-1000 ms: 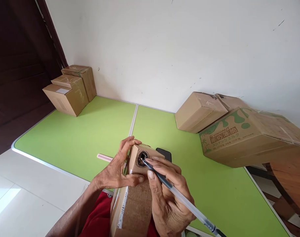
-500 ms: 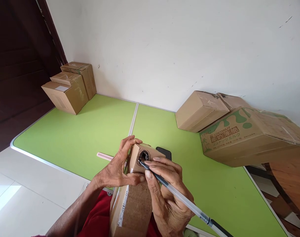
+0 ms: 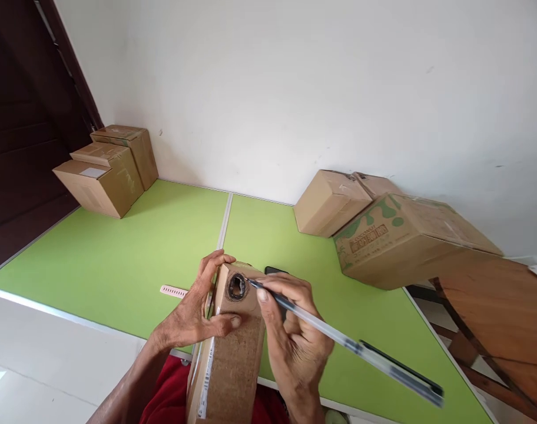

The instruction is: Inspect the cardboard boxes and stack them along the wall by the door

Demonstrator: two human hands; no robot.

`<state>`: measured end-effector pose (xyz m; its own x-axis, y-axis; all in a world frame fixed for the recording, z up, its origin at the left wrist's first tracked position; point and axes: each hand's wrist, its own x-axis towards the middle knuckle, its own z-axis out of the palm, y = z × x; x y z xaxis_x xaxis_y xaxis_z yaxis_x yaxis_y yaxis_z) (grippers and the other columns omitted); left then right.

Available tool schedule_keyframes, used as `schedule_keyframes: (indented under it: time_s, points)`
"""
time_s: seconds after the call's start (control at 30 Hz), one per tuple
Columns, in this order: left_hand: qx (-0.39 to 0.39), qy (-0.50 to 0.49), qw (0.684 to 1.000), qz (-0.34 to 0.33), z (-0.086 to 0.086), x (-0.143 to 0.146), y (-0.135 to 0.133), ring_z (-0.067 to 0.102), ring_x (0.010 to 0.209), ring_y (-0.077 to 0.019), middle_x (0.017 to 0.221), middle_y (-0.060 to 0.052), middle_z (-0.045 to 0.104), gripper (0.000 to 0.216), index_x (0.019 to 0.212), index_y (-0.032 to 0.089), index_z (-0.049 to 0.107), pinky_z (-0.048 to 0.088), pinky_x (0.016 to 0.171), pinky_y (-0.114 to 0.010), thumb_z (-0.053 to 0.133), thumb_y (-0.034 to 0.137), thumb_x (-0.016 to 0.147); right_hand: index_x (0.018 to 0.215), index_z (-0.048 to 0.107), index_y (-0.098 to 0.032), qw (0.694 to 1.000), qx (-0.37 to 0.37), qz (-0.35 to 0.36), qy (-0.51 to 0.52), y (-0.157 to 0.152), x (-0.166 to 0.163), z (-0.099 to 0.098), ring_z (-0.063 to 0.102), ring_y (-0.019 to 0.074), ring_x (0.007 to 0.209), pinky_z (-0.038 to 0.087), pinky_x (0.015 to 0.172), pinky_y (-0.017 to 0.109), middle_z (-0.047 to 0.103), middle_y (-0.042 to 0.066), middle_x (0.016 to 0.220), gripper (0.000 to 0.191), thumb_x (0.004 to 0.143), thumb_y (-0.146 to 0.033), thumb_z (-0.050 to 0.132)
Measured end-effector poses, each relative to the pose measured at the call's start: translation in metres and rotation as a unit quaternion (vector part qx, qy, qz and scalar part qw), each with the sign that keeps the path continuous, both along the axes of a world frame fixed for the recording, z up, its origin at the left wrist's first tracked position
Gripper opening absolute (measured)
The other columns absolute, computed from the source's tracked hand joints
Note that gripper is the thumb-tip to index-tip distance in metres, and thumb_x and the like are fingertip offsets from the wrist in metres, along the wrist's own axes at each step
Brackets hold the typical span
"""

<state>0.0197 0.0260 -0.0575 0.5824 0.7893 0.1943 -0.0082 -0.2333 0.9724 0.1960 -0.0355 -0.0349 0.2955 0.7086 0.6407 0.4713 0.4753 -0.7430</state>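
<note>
A long cardboard box leans up from my lap against the table edge. Near its top end is a ragged round hole ringed with dark pen scribbles. My left hand grips the box's upper end, thumb across the front face and fingers over the far edge. Between the thumb and fingers of my right hand is a pen with a clear barrel and black cap on its tail. The pen tip is at the right rim of the hole. A dark phone lies behind, partly hidden by my right hand.
The green folding table stands against a white wall. A pink perforated strap lies left of my left hand. Cardboard boxes stand at the back left, and others, including a printed coconut box, at the right. A wooden chair is beyond the right edge.
My right hand has moved the pen tip from the hole's lower left to its right rim. The view has shifted, so the table and boxes appear farther left.
</note>
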Motion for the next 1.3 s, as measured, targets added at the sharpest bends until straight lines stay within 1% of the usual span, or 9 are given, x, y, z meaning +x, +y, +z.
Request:
schedule_keyframes:
  time_s: [0.17, 0.23, 0.3, 0.37, 0.53, 0.7, 0.97, 1.1, 1.3]
  points:
    - [-0.027, 0.000, 1.000, 0.011, -0.001, -0.010, -0.002, 0.018, 0.167, -0.0436, 0.175, -0.012, 0.021, 0.083, 0.162, 0.035, 0.034, 0.023, 0.135, -0.062, 0.079, 0.041, 0.092, 0.105, 0.066, -0.027, 0.993, -0.034, -0.047, 0.103, 0.008, 0.035, 0.011, 0.074, 0.0206, 0.095, 0.061, 0.080, 0.034, 0.078, 0.004, 0.105, 0.013, 0.109, -0.038, 0.061]
    - [-0.055, -0.004, 0.998, 0.018, 0.000, -0.014, -0.003, 0.023, 0.165, -0.0438, 0.174, -0.012, 0.021, 0.082, 0.162, 0.035, 0.033, 0.032, 0.131, -0.060, 0.077, 0.050, 0.094, 0.102, 0.060, -0.025, 0.982, -0.145, -0.108, 0.048, 0.012, 0.070, 0.001, 0.071, 0.0195, 0.077, 0.056, 0.069, 0.032, 0.076, 0.004, 0.094, 0.023, 0.108, -0.047, 0.058]
    - [-0.079, -0.002, 0.996, 0.029, 0.000, -0.018, -0.004, 0.024, 0.164, -0.0431, 0.175, -0.011, 0.021, 0.080, 0.162, 0.036, 0.034, 0.038, 0.128, -0.057, 0.074, 0.055, 0.095, 0.088, 0.053, -0.027, 0.924, -0.343, -0.121, -0.118, 0.016, 0.106, -0.018, 0.062, 0.0186, 0.065, 0.048, 0.064, 0.030, 0.066, -0.002, 0.073, 0.026, 0.108, -0.044, 0.054]
    - [-0.085, -0.001, 0.996, 0.038, 0.000, -0.021, -0.004, 0.021, 0.166, -0.0429, 0.175, -0.010, 0.020, 0.080, 0.162, 0.036, 0.033, 0.039, 0.128, -0.055, 0.073, 0.058, 0.096, 0.074, 0.045, -0.027, 0.873, -0.429, -0.140, -0.185, 0.021, 0.134, -0.042, 0.055, 0.0188, 0.060, 0.039, 0.062, 0.031, 0.056, -0.003, 0.061, 0.032, 0.102, -0.029, 0.062]
    - [-0.087, 0.011, 0.995, 0.045, -0.004, -0.023, -0.004, 0.024, 0.163, -0.0459, 0.175, -0.011, 0.020, 0.086, 0.163, 0.035, 0.030, 0.035, 0.129, -0.060, 0.074, 0.062, 0.094, 0.074, 0.055, -0.024, 0.798, -0.524, -0.171, -0.245, 0.030, 0.152, -0.086, 0.063, 0.0228, 0.071, 0.031, 0.063, 0.031, 0.069, 0.006, 0.073, 0.027, 0.100, -0.019, 0.063]
    - [-0.077, 0.022, 0.995, 0.053, -0.003, -0.023, -0.003, 0.025, 0.163, -0.0445, 0.174, -0.010, 0.023, 0.085, 0.161, 0.036, 0.032, 0.038, 0.128, -0.058, 0.072, 0.066, 0.093, 0.096, 0.069, -0.018, 0.753, -0.566, -0.180, -0.283, 0.032, 0.143, -0.088, 0.073, 0.0276, 0.089, 0.031, 0.066, 0.032, 0.078, 0.013, 0.095, 0.018, 0.108, -0.027, 0.059]
    - [-0.078, 0.015, 0.996, 0.050, -0.003, -0.020, -0.004, 0.030, 0.160, -0.0433, 0.174, -0.010, 0.023, 0.083, 0.162, 0.037, 0.031, 0.041, 0.125, -0.056, 0.071, 0.065, 0.095, 0.122, 0.067, -0.011, 0.756, -0.560, -0.207, -0.268, 0.009, 0.098, -0.074, 0.071, 0.0340, 0.117, 0.047, 0.084, 0.036, 0.072, 0.022, 0.124, 0.034, 0.113, -0.039, 0.050]
    - [-0.070, 0.015, 0.996, 0.052, -0.001, -0.020, -0.005, 0.028, 0.162, -0.0427, 0.176, -0.009, 0.021, 0.084, 0.163, 0.037, 0.031, 0.039, 0.126, -0.056, 0.071, 0.064, 0.095, 0.123, 0.067, -0.007, 0.762, -0.579, -0.201, -0.208, 0.011, 0.070, -0.085, 0.067, 0.0431, 0.128, 0.053, 0.081, 0.040, 0.069, 0.029, 0.131, 0.051, 0.096, -0.050, 0.075]
    - [-0.088, 0.007, 0.994, 0.069, -0.001, -0.023, -0.003, 0.038, 0.156, -0.0440, 0.173, -0.012, 0.029, 0.087, 0.163, 0.035, 0.032, 0.043, 0.123, -0.056, 0.072, 0.065, 0.092, 0.112, 0.071, -0.011, 0.813, -0.556, -0.163, -0.058, 0.022, 0.081, -0.091, 0.072, 0.0444, 0.116, 0.055, 0.085, 0.046, 0.076, 0.027, 0.120, 0.048, 0.080, -0.045, 0.079]
